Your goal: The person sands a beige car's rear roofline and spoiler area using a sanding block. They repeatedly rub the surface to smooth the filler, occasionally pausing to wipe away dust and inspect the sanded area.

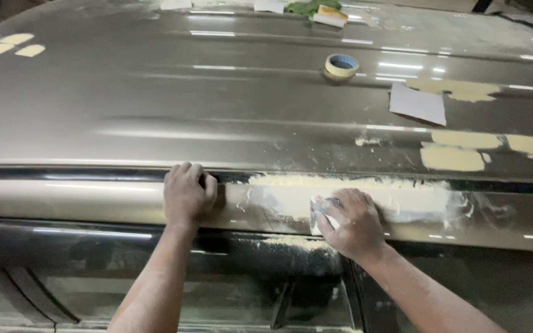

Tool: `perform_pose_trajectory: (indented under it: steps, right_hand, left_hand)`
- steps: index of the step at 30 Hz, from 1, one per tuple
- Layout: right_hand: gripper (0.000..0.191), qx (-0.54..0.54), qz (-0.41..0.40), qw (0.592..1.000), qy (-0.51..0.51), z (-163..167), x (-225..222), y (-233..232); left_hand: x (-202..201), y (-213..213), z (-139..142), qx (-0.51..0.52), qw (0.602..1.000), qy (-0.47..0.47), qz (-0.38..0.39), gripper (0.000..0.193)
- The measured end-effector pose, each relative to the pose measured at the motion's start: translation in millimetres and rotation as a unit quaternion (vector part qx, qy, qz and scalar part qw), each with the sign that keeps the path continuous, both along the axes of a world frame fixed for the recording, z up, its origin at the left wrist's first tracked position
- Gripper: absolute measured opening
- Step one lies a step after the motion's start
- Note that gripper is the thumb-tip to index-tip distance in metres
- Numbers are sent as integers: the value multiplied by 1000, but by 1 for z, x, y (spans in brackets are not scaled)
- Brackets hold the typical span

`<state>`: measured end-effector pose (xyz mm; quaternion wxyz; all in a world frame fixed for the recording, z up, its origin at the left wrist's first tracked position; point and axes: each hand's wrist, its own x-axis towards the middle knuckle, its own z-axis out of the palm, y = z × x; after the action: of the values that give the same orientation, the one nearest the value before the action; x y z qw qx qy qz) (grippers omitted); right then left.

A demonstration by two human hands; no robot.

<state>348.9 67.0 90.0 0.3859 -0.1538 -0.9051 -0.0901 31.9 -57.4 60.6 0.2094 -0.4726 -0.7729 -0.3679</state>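
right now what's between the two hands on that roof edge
In the head view, only a short stretch of roof rail lies between left hand and right hand, smeared with pale filler; no loose object there.

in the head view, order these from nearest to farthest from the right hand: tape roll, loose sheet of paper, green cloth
From the right hand:
1. Loose sheet of paper, up and to its right on the roof.
2. Tape roll, straight beyond it.
3. Green cloth, at the far edge.

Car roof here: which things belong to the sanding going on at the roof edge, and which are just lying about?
In use:
- right hand pressing a sanding pad
- pale filler patch on the roof edge
- left hand braced on the roof rail

Lying about:
- masking tape roll
- loose paper sheet
- green cloth and sponge block at the far side
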Motion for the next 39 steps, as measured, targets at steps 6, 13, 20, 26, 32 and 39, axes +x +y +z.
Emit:
perform_pose_trajectory:
  steps: [6, 13, 20, 26, 32, 39]
  right_hand:
    - [15, -11, -15, 1000, -14, 12, -63, 38]
    - [13, 6, 34, 999, -4, -4, -33, 0]
    - [16, 34, 52, 998, 16, 10, -86, 19]
    - [16, -27, 38, 998, -33, 11, -76, 0]
    - [18, 72, 56, 995, 29, -1, -75, -9]
    - [17, -90, -3, 995, -41, 13, -109, 4]
  left_hand:
    - [5, -3, 6, -13, 1000, 6, -3, 16]
    - [5, -4, 9, -19, 1000, -14, -8, 17]
    - [5, -4, 7, -22, 1000, -2, 2, 18]
    - [7, -5, 10, -32, 999, -14, -2, 17]
    - [-3, 1, 2, 1, 1000, -8, -4, 17]
    - [7, -6, 3, -8, 1000, -12, -14, 17]
